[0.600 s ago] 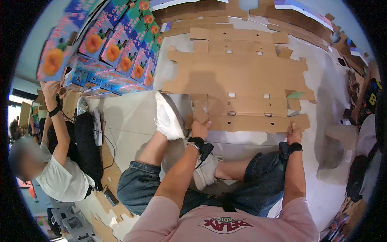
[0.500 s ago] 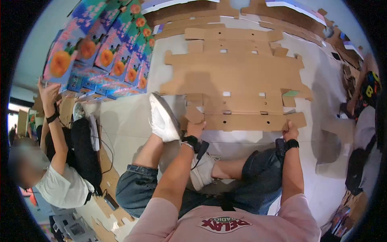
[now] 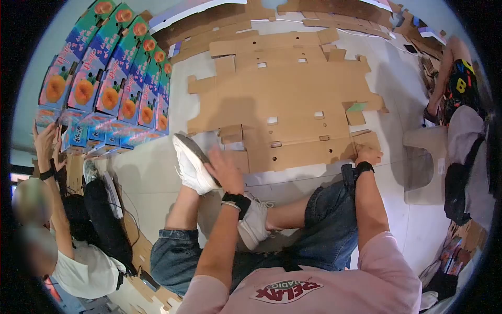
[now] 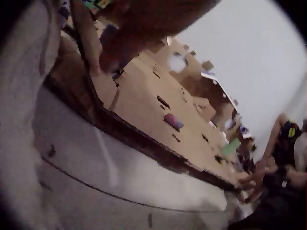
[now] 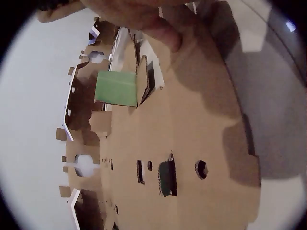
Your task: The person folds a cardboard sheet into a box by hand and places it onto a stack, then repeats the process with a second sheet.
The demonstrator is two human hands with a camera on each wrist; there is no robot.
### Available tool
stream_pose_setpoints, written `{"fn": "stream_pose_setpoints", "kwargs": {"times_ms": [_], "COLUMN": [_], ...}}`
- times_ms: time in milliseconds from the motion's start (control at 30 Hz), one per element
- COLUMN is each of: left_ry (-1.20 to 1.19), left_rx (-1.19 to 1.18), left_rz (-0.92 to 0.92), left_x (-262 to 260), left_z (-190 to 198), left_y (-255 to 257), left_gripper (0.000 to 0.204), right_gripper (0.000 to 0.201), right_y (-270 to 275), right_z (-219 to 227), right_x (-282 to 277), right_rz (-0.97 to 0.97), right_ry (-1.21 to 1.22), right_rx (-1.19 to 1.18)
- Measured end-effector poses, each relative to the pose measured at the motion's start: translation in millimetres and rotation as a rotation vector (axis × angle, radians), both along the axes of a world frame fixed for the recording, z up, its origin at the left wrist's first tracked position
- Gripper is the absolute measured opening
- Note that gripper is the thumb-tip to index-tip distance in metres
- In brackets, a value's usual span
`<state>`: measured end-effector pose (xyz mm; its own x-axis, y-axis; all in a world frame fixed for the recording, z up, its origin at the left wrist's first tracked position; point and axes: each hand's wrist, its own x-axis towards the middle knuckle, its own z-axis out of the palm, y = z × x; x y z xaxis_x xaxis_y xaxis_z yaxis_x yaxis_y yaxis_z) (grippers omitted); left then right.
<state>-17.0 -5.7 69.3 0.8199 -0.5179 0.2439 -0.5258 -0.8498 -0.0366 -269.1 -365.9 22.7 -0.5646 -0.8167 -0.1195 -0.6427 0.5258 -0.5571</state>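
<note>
A flattened cardboard carton point(image 3: 282, 89) lies brown side up on the floor, with slots, small holes and side flaps. At its front left corner my left hand point(image 3: 225, 170) is blurred, its fingers stretched out beside the white shoe. The left wrist view shows that hand point(image 4: 144, 28) dark over the carton's end. My right hand point(image 3: 368, 154) holds the carton's front right corner. In the right wrist view a digit of the right hand point(image 5: 153, 21) lies on the cardboard, near a flap with a green patch point(image 5: 116, 88); the other fingers are mostly hidden.
Fruit-printed boxes point(image 3: 110, 97) stand stacked at the left, where another person's hands point(image 3: 47, 141) touch one. More cardboard point(image 3: 209, 34) lies at the back. A grey plastic stool point(image 3: 426, 167) and a person in dark patterned clothing point(image 3: 463, 83) are at the right.
My left hand has let go of the carton's front left flap and moved left toward the shoe. My right hand stays at the right corner. The view has turned toward the right.
</note>
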Motion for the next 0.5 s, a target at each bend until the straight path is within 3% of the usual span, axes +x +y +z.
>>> {"fn": "stream_pose_setpoints", "kwargs": {"times_ms": [33,100,167,233,367,433,467,500], "left_ry": [-0.002,0.585,0.597,0.617,0.653,0.677,0.655,0.630], "left_rx": [-0.003,0.263,0.231,0.204,0.142,0.093,0.073,0.053], "left_rz": [-0.003,-0.171,-0.148,-0.125,-0.093,-0.087,-0.078,-0.069], "left_x": [1.6,4.2,6.4,9.2,16.4,15.9,15.5,15.3], "left_z": [1.2,7.5,3.5,-1.8,-1.9,-2.8,-4.8,-6.1], "left_y": [-1.3,-2.6,-7.5,-11.4,-17.2,-18.3,-18.6,-19.0], "left_gripper": [0.095,0.098,0.100,0.103,0.102,0.101,0.100,0.098], "right_gripper": [0.085,0.080,0.074,0.055,0.036,0.028,0.028,0.028], "right_y": [-1.1,-6.8,-15.7,-15.0,-6.0,-4.9,-14.1,-28.3], "right_z": [2.9,-6.0,-21.2,-27.6,4.1,6.3,-8.3,-30.1], "right_x": [1.7,-0.2,-7.8,-16.5,-6.7,-3.5,-8.8,-17.6], "right_rz": [-0.018,-0.016,-0.011,0.146,0.207,0.225,0.225,0.291], "right_ry": [0.008,-0.012,-0.030,-0.459,-0.264,0.340,0.342,-0.069], "right_rx": [-0.009,-0.030,-0.058,-0.357,-0.374,-0.603,-0.603,-0.654]}}
